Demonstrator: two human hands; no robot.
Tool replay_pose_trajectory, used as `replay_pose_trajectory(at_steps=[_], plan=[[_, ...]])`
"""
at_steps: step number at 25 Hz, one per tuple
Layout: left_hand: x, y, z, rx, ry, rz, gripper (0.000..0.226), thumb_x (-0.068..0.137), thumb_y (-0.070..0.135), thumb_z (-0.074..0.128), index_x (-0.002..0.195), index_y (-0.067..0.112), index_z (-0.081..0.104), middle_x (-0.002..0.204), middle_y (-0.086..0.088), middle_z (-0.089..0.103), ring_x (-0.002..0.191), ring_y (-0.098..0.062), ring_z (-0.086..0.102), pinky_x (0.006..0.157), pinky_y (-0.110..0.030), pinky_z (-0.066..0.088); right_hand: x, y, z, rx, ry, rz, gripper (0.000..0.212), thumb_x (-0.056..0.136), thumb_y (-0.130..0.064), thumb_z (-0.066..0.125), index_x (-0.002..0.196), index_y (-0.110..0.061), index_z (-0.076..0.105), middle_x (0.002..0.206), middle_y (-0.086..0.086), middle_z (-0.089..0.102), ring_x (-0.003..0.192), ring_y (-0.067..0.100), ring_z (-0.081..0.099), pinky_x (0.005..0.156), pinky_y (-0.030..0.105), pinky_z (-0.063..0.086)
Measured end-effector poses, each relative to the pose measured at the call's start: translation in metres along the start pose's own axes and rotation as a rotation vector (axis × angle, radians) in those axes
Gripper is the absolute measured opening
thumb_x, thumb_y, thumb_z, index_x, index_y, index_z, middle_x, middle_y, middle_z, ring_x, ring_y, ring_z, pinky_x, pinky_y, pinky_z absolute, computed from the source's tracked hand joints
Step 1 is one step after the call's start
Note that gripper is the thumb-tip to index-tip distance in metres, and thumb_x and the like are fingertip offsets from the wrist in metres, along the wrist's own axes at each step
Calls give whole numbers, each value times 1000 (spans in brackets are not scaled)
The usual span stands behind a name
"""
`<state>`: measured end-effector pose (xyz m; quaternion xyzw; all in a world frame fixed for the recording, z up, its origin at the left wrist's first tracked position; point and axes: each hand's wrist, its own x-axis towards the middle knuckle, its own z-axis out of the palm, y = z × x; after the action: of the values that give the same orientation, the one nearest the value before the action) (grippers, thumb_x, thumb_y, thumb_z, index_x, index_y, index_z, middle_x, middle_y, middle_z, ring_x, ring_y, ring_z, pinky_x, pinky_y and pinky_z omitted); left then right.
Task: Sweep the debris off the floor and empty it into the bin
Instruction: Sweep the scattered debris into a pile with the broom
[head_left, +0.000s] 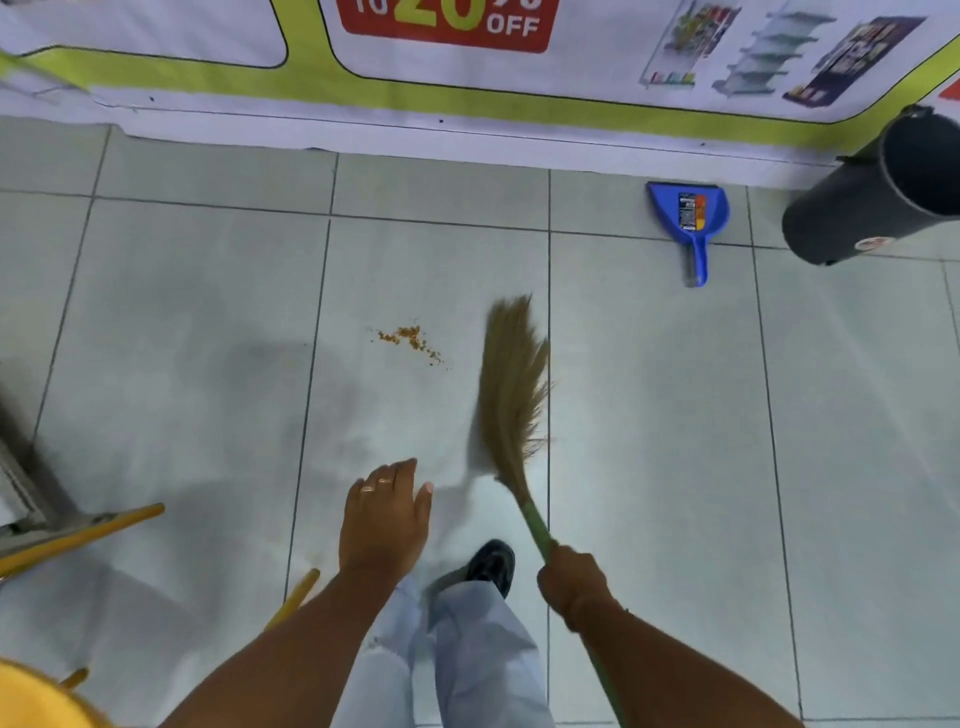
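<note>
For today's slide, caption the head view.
Right hand sweeps broom toward crumbs; dustpan and bin wait.

Debris (410, 340) left of broom (511, 389) — dustpan (688, 218), bin (878, 197) beyond.

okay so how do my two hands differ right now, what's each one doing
The right hand is closed in a fist around the green handle of the broom, while the left hand holds nothing. The left hand is open with fingers spread, palm down over the floor; the right is curled tight. The left hand wears rings; none show on the right. Both reach forward, short of the debris.
</note>
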<state>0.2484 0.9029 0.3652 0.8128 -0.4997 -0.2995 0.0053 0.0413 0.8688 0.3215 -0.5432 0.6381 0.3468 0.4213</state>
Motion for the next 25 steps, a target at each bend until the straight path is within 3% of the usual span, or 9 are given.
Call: replay_pose_trajectory(at_steps=[3,6,9,15,21,25], plan=[[11,-21,-5,19,12,16,61,92,42,26,123,1,58,117,-19,68,112,-33,62,101,-44,46,2,-40,24,41,-63,-25,35,96,-18,37,126,-8,52,126,14,59,113,30,59,83,27,48],[25,-45,-14,61,14,18,45,97,34,41,132,7,50,129,-15,61,123,-30,54,108,-43,39,7,-81,35,53,-66,-13,34,95,-13,38,126,-3,51,128,15,58,117,31,57,94,32,48],[33,-70,-23,98,28,0,46,97,35,38,135,10,44,135,-13,56,127,-28,50,112,-40,36,9,-116,45,132,-56,0,35,94,-12,36,124,-2,51,125,18,60,114,34,59,96,39,51],[32,-99,-30,81,44,-11,44,97,34,40,133,10,46,133,-12,59,125,-28,51,111,-40,35,7,-158,51,159,19,-70,38,96,-16,35,130,-8,46,127,16,58,115,32,56,91,34,46],[26,-98,-32,54,58,-23,44,98,35,37,133,10,46,133,-11,58,126,-26,51,112,-40,36,-19,-141,51,231,234,-154,48,100,-24,31,148,-27,25,106,16,66,86,30,61,81,36,50],[28,-86,-38,-10,135,-6,39,97,31,41,127,8,52,127,-12,62,121,-28,55,110,-44,39,-28,-148,48,253,226,-249,48,101,-28,29,148,-34,21,99,18,66,74,25,54,79,38,51]])
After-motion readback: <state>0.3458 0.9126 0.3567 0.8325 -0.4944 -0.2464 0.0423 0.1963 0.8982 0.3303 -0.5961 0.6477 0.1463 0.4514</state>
